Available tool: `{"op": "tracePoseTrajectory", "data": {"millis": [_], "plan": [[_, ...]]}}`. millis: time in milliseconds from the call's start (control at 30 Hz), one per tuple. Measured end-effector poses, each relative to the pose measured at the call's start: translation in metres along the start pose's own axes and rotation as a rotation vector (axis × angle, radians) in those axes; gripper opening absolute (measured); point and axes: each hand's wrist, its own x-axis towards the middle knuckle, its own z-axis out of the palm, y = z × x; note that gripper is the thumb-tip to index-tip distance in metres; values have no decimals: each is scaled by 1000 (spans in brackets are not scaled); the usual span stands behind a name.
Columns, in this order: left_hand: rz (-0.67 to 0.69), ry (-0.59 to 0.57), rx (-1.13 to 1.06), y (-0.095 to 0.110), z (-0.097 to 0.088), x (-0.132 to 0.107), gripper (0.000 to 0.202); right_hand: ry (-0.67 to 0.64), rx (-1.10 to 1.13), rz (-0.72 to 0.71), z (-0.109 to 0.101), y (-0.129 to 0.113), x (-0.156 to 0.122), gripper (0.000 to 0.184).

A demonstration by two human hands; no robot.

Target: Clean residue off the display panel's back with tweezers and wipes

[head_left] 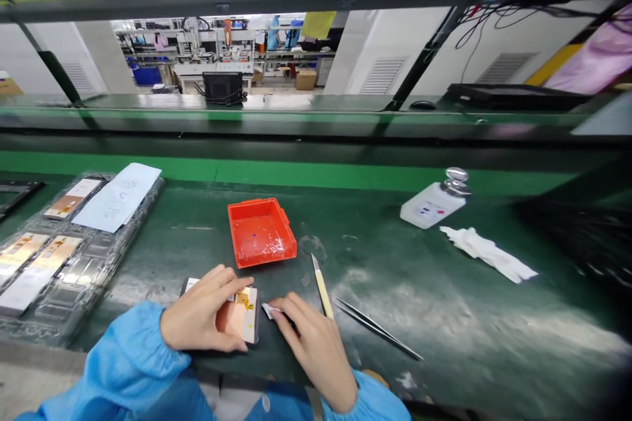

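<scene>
My left hand (pixel 210 312) spans a phone display panel (pixel 249 322), thumb and fingers gripping its edges; part of the panel is hidden under the hand. A copper-coloured back and a gold flex strip show on it. Just right of the panel, my right hand (pixel 309 335) pinches a small folded white wipe (pixel 269 310). Beside that hand lies a craft knife (pixel 322 286) with a pale yellow handle, its blade pointing away from me. Metal tweezers (pixel 378 329) rest on the green bench (pixel 444 348) further right.
A red bin (pixel 261 233) stands ahead of my hands. At left, a clear plastic tray (pixel 93 270) holds several display panels under a handwritten paper (pixel 118 197). A white pump bottle (pixel 432 204) and a crumpled white cloth (pixel 486 253) are at right. A shelf (pixel 316 104) runs behind.
</scene>
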Motion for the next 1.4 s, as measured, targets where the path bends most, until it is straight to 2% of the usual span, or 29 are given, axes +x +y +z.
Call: {"op": "tracePoseTrajectory", "data": {"millis": [333, 767, 933, 1067, 1133, 1233, 1300, 1400], "plan": [[36, -8, 181, 4, 4, -5, 90, -36, 6, 31, -1, -1, 0, 27], [15, -50, 229, 9, 1, -4, 88, -10, 6, 5, -1, 0, 2, 26], [90, -155, 253, 5, -10, 1, 94, -28, 33, -1, -4, -2, 1, 21], [244, -296, 290, 1, -25, 8, 90, -126, 101, -103, -7, -6, 0, 20], [319, -337, 297, -1, -29, 10, 74, -180, 106, -174, -7, -9, 1, 22], [380, -327, 250, -5, -33, 8, 52, -216, 53, -268, -8, -16, 1, 26], [371, -312, 181, -10, -33, 1, 53, -210, 4, -326, -8, -19, 1, 27], [259, -302, 115, -18, -30, -14, 57, -228, -30, -383, -7, -23, 2, 26]]}}
